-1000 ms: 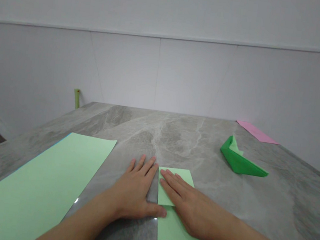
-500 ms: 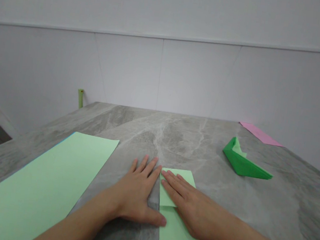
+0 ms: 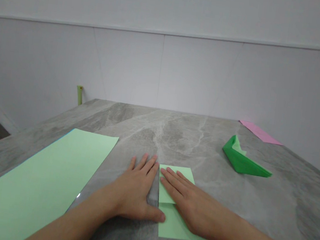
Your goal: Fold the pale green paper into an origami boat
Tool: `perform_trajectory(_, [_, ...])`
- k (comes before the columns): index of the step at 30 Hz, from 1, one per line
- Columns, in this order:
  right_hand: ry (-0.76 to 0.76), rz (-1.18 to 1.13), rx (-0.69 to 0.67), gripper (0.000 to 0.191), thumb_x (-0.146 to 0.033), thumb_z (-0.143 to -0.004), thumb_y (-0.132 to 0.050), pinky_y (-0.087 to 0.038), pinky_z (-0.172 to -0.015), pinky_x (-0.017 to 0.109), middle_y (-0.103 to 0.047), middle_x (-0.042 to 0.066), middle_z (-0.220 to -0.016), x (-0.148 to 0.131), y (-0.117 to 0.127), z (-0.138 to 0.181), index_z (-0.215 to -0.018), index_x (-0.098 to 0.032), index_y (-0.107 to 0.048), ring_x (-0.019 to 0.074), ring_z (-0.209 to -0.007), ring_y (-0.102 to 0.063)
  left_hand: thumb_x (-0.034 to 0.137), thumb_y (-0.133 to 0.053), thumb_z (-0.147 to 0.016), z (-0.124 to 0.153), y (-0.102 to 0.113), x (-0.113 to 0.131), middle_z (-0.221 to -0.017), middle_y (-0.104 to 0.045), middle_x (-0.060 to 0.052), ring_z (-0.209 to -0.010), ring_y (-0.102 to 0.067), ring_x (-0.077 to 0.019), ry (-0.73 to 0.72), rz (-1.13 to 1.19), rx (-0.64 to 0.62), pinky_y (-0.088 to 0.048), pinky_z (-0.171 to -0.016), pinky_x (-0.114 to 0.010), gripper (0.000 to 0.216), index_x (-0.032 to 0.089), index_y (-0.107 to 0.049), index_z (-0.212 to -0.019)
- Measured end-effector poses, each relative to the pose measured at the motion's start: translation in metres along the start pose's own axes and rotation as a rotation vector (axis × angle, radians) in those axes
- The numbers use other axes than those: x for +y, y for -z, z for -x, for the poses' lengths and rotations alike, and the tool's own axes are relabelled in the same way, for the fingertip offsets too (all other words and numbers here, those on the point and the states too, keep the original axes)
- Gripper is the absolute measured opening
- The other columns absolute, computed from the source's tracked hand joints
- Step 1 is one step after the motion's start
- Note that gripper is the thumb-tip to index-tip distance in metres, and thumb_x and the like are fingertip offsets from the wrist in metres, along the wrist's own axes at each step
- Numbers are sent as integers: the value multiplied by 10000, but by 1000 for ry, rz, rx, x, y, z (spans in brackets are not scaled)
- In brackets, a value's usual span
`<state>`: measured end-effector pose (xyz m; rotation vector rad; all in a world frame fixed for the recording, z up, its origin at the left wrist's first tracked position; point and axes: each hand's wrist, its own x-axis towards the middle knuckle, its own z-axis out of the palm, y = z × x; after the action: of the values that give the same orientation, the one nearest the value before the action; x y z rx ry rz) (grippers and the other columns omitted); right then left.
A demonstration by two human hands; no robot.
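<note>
A light green sheet of folded paper [image 3: 176, 227] lies flat on the grey marbled table, with a flap turned over its far half. My right hand [image 3: 186, 201] rests flat across it, fingers stretched toward the flap's left edge and covering much of its middle. Just left of the paper, my left hand [image 3: 139, 193] lies on the table with its fingers spread. Its thumb touches the paper's left edge, and its index fingertip is by the far left corner. Neither hand grasps anything.
Larger light green sheets [image 3: 50, 176] lie at the left. A folded green paper boat [image 3: 244, 161] sits at the right, with a pink sheet [image 3: 260, 132] behind it at the table's far edge. A wall stands behind the table [image 3: 136, 121].
The view has tilted slightly, so everything sits a little higher in the picture. Both hands keep nearly the same place on and beside the folded paper.
</note>
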<state>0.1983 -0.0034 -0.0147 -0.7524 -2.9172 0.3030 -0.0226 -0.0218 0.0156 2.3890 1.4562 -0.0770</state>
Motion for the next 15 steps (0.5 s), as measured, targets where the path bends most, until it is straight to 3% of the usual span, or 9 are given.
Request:
perform_trajectory(6, [-3,-19,-10,660,-104,-907,-409,-210,-1175,455,-137,109,-1561,1,-1,0,-1509,-181,-150,215,-1440,-78,810,-530,-620,0,1,1,-1561,6,-163,-1421,44,-390,7,-12,-14,-47,-1129,-611,1209,93,-119,-1503])
perform_trajectory(15, [2,-14,-8,633,-108,-900,-424,-220,-1168,469,-155,127,-1554,0,1,-1,-1497,-159,-218,235,-1438,-102,813,-525,-619,0,1,0,-1560,-11,-163,-1422,24,-392,-1,-7,0,-60,-1127,-618,1195,107,-140,-1503])
